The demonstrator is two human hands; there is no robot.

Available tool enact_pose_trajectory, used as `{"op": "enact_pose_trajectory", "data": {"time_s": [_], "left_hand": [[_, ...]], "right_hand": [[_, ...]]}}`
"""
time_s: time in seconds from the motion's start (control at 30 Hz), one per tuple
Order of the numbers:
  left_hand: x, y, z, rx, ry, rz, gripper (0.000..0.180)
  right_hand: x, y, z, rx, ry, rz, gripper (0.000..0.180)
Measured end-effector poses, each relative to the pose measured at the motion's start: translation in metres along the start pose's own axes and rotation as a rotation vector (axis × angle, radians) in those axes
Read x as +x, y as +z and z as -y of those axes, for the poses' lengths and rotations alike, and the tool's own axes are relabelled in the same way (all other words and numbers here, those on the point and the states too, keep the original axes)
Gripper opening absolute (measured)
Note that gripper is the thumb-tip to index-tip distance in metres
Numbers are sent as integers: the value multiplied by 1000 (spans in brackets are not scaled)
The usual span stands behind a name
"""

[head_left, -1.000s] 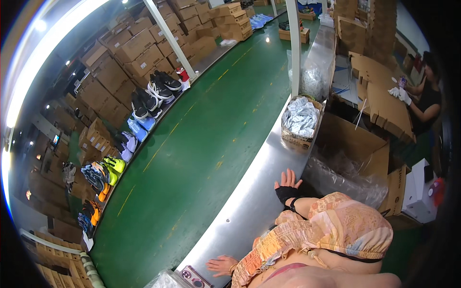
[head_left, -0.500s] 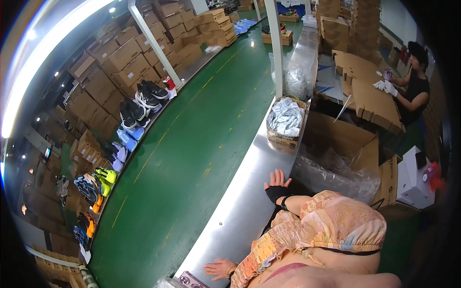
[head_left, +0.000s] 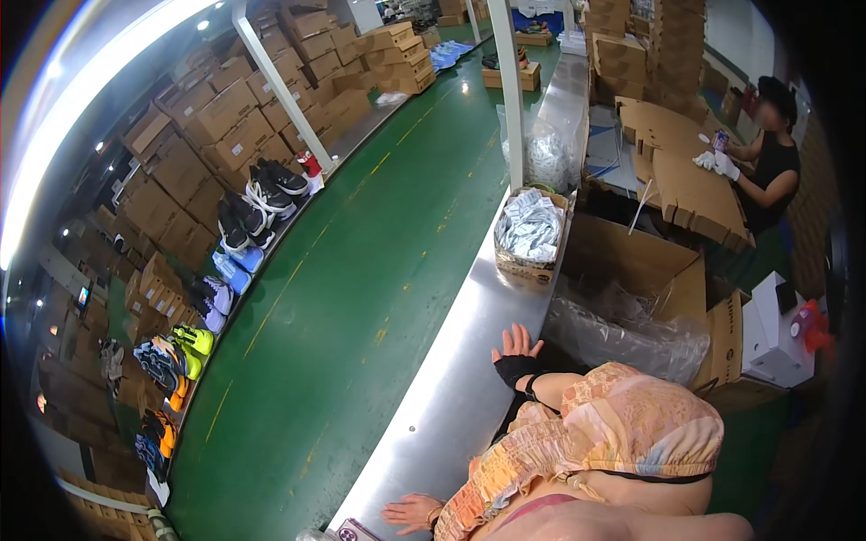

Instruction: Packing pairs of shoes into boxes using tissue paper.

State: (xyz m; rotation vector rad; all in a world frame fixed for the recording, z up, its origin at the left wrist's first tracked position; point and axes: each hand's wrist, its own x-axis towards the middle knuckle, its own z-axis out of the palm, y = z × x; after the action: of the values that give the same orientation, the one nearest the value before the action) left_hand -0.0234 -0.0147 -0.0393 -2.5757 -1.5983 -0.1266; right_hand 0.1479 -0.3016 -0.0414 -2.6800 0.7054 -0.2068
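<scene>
My right hand [head_left: 517, 349], in a black fingerless wrist wrap, lies on the metal ledge beside the green belt with its fingers spread. It holds nothing. Lower on the same metal ledge [head_left: 451, 397] rests my left hand [head_left: 411, 513], flat and empty, fingers stretched toward the belt. Close to it is a purple phone [head_left: 350, 532] with round lenses, cut off by the lower edge, next to some clear plastic. Beyond my right hand stands an open carton [head_left: 526, 270] heaped with small white packets [head_left: 528, 225].
The green conveyor belt [head_left: 316, 334] runs along the ledge. Several pairs of shoes [head_left: 236, 221] line its far side, before stacked cartons [head_left: 225, 108]. A white post [head_left: 509, 99] rises by the packets. At right, a large carton holds clear plastic [head_left: 622, 329]; a gloved co-worker [head_left: 767, 162] stands behind flat cardboard.
My view has shifted slightly, so the shoes and cartons sit a little further left. Both my hands stay resting on the ledge.
</scene>
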Motion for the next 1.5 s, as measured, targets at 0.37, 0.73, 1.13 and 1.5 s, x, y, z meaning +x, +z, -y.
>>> {"op": "enact_pose_trajectory", "data": {"time_s": [0.37,0.73,1.13,1.5], "left_hand": [[4,9,11,-51,-10,4,45],[3,2,10,-102,-27,9,47],[3,12,14,-91,-9,-19,47],[2,10,12,-62,-12,-28,46]], "right_hand": [[0,-6,2,10,12,29,56],[1,2,0,-8,-24,-25,55],[1,-5,2,2,-13,39,55],[2,0,-1,-17,-25,8,55]]}}
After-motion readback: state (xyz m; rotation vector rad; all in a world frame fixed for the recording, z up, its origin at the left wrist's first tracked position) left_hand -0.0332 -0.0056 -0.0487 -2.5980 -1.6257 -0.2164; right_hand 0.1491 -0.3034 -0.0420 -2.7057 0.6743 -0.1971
